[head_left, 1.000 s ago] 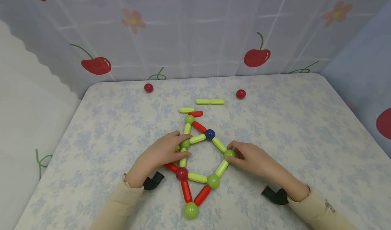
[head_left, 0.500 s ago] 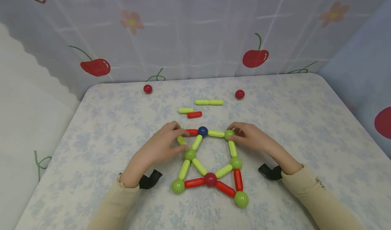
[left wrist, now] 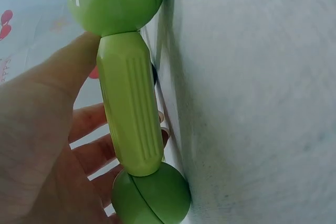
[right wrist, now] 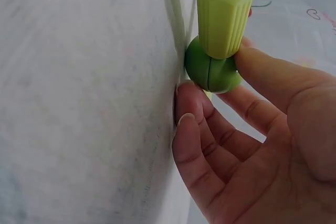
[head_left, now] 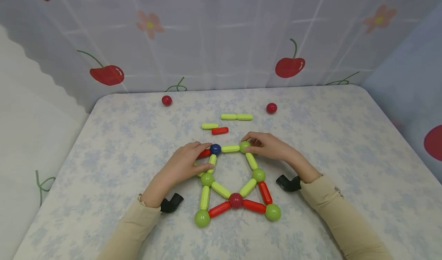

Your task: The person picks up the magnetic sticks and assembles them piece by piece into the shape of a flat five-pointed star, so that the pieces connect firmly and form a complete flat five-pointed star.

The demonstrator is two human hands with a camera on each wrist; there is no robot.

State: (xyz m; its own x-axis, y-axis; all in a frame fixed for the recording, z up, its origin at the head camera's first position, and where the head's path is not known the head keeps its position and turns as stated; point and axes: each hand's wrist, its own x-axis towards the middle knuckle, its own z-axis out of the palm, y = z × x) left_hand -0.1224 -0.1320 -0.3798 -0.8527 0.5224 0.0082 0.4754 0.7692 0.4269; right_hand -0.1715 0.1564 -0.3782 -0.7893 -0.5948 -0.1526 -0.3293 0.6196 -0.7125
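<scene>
A magnetic ball-and-rod frame lies flat: a ring of yellow-green rods (head_left: 221,190) with outer triangles. My left hand (head_left: 181,162) grips its upper left; the forefinger touches the blue ball (head_left: 215,149), and the thumb lies at the inner rod (head_left: 212,162). That hand hides most of a red rod (head_left: 204,153) from above; the left wrist view shows a green ball (left wrist: 152,195) by the fingers. At upper right, my right hand (head_left: 272,147) pinches a green ball (head_left: 244,147) between thumb and fingers. A red ball (head_left: 236,200) joins the two lower triangles, whose outer green balls (head_left: 202,218) point toward me.
Beyond the frame lie loose yellow-green rods (head_left: 236,117), a shorter-looking yellow-green rod (head_left: 210,126) and a red rod (head_left: 220,130). Two red balls (head_left: 167,101) sit near the far table edge, before a cherry-patterned curtain (head_left: 221,33). Black wrist pieces (head_left: 172,203) hang beneath both sleeves.
The frame has turned counterclockwise between my hands. Its blue ball went left, the near corner balls swung right, and the green ball in my right hand moved away from me and left.
</scene>
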